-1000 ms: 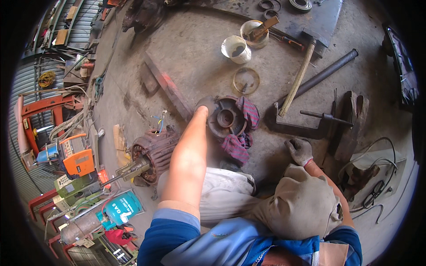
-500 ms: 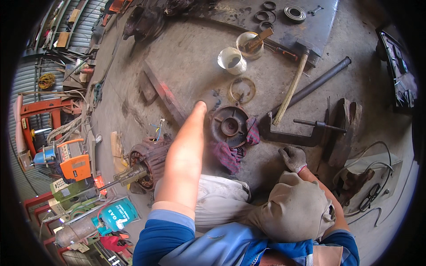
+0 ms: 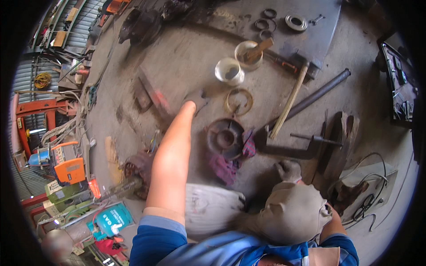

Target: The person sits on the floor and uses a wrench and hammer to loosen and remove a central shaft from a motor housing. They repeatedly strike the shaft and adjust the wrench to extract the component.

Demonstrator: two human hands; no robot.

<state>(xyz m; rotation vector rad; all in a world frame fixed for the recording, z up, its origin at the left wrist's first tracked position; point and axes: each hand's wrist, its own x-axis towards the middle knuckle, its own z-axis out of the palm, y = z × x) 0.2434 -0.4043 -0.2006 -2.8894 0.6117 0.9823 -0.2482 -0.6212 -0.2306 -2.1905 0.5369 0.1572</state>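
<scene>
My left arm stretches forward over the floor. My left hand [image 3: 197,100] is in a grey glove that blurs into the concrete, so its fingers cannot be made out. It is nearest to a round, dark motor end cover [image 3: 225,138], just beyond its left edge. A purple checked cloth [image 3: 224,168] lies against the near side of that cover. Bent low near my knee, my right hand [image 3: 289,170] wears a grey knitted glove, thumb apart from the fingers and nothing visible in it. Beyond the cover lies a thin brass-coloured ring [image 3: 239,102].
Two white tubs [image 3: 229,72] stand ahead, one holding a wooden-handled brush. A wood-handled hammer [image 3: 290,99], a dark pipe [image 3: 326,91] and a large clamp [image 3: 288,150] lie right. Left are an open motor body [image 3: 137,170], an angle iron [image 3: 153,93] and a teal gas cylinder [image 3: 111,220].
The whole view has shifted slightly, with floor things sitting lower and further left. My left hand has drawn a little farther from the end cover. My right hand stays near my knee.
</scene>
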